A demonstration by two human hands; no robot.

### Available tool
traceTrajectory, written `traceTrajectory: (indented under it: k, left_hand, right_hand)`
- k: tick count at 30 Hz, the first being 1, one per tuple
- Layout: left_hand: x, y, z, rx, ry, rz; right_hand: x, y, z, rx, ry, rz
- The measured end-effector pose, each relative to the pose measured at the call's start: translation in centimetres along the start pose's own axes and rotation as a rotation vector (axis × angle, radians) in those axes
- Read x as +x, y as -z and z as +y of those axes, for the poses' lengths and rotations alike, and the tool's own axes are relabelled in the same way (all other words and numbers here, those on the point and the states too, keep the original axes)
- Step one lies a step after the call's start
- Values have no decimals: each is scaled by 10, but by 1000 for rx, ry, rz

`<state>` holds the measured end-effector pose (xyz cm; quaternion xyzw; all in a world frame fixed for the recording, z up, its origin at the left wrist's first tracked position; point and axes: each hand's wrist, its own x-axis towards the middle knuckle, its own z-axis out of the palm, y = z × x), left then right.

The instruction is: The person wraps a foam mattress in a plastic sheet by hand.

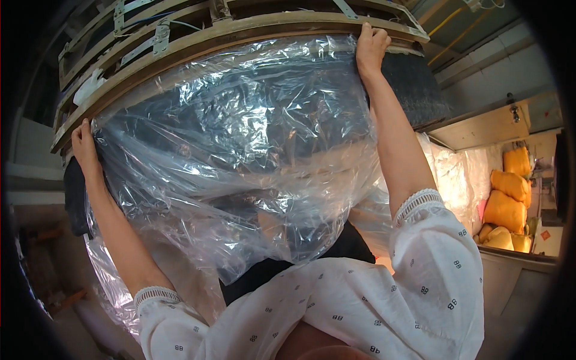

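Both my arms reach up to a large clear plastic sheet that is drawn over a dark padded piece under a wooden frame. My left hand grips the sheet's left edge beside the end of the frame. My right hand pinches the sheet's upper right corner against the frame's rail. The plastic hangs crumpled between my hands and down in front of my white patterned blouse.
Metal brackets and a cable sit on the frame. Several yellow stuffed bags are piled at the right by a pale wall. More clear plastic hangs behind my right arm. Black fabric hangs at the left.
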<state>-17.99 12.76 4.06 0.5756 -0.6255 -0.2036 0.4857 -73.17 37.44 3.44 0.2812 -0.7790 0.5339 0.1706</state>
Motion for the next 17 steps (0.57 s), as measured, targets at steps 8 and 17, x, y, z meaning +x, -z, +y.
traceTrajectory:
  k: [8,17]
  left_hand:
    - [-5,12,-27,280,-332,-105]
    - [-35,119,-33,344,-278,-139]
  right_hand:
    - [-9,20,-13,-278,55,-236]
    - [-46,119,-22,483,-81,-841]
